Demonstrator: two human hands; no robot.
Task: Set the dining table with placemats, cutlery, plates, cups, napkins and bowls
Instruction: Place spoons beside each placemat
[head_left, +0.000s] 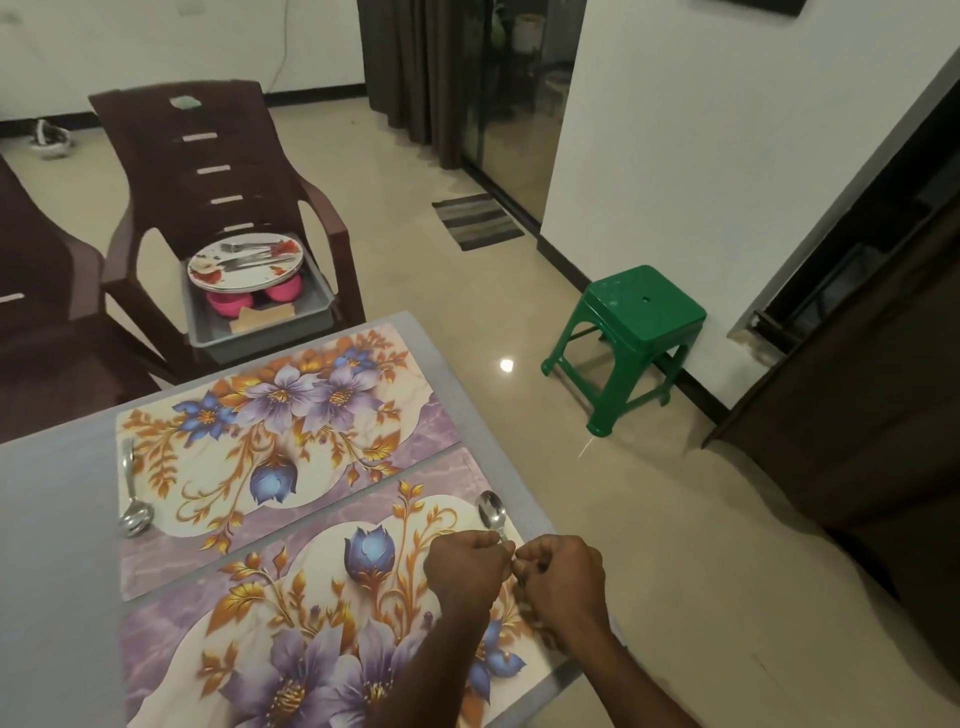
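Note:
Two floral placemats lie side by side on the grey table (57, 519): the far placemat (270, 436) and the near placemat (311, 623). A steel spoon (132, 499) lies at the far placemat's left end. A second spoon (492, 512) lies at the near placemat's right end, bowl pointing away from me. My left hand (465, 569) and my right hand (563, 584) meet over its handle, fingers curled, both pinching the handle end. The rest of the handle is hidden under my hands.
A brown plastic chair (208, 171) beyond the table holds a grey tub (260, 327) with flowered plates (244, 262), cutlery on top, pink bowls (283, 291) and napkins. Another brown chair (47, 322) stands at left. A green stool (641, 322) stands on the floor at right.

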